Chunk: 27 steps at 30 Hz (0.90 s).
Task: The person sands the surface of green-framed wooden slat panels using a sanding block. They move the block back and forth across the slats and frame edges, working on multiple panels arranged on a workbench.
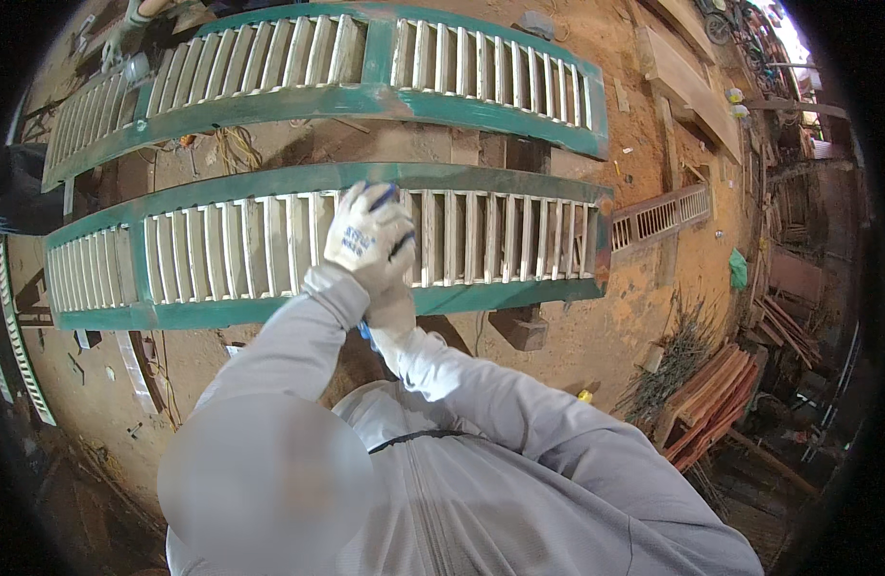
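Both hands are gloved and set close together, the left hand (370, 235) in a white glove with blue-marked fingers, overlapping the right hand (394, 312), whose glove is also white; whether either is clenched, released or grasping an object cannot be told, as the palms are hidden. They appear over the middle of a long green-framed wooden louvred panel with off-white slats (289, 245), which lies across the view directly before the person; contact cannot be confirmed. The hands and grey-sleeved forearms obstruct the panel's central slats and part of its near rail. The slats are narrow, straight-edged and set in rows; the green finish is uneven, with brownish worn areas along the rails. A squared wooden block (524, 329) sits by the near edge. Just beyond lies a second green louvred panel (380, 101), similarly scuffed, and between the two is a loose yellowish cord (236, 149). At upper left, another person's gloved hand (125, 43) is near the second panel. To the right are a small brownish slatted frame (658, 221), a crumpled green bag (738, 270), a heap of dry twigs (668, 360) and a stack of reddish-brown boards (706, 403). The ground (577, 350) is uneven orange-brown earth, cluttered toward the right edge.
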Tool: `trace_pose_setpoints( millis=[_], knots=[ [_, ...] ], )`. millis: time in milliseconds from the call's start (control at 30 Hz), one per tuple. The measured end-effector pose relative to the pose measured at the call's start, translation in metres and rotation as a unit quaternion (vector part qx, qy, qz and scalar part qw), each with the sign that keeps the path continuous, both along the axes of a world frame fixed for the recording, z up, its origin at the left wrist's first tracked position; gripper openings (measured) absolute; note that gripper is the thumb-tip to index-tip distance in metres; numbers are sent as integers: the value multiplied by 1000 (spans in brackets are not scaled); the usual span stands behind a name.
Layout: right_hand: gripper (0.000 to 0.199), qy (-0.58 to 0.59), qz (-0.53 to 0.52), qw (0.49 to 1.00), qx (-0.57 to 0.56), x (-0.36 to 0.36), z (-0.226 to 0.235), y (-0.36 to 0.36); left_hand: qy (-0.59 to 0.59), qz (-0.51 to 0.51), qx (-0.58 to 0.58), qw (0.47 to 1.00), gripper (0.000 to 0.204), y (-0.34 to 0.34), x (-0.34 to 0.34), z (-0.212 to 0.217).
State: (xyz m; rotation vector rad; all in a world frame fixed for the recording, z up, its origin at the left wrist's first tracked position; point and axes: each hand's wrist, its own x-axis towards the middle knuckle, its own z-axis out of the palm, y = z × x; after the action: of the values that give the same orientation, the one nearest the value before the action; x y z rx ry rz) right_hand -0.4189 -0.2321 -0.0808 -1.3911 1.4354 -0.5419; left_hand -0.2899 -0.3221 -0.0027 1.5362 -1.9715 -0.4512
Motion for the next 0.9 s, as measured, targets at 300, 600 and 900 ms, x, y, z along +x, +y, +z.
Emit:
trace_pose_setpoints(
  millis=[300, 600, 900],
  knots=[
    [49, -40, -35, 994, 98, 36, 15, -132, -63, 50, -30, 996, 25, -97, 23, 7],
    [45, -182, 16, 971, 154, 5, 48, -110, -167, 41, 61, 983, 38, -70, 6, 19],
    [48, 7, 324, 940, 104, -104, 55, -28, -75, -13, 65, 995, 41, 82, -43, 26]
  ],
)
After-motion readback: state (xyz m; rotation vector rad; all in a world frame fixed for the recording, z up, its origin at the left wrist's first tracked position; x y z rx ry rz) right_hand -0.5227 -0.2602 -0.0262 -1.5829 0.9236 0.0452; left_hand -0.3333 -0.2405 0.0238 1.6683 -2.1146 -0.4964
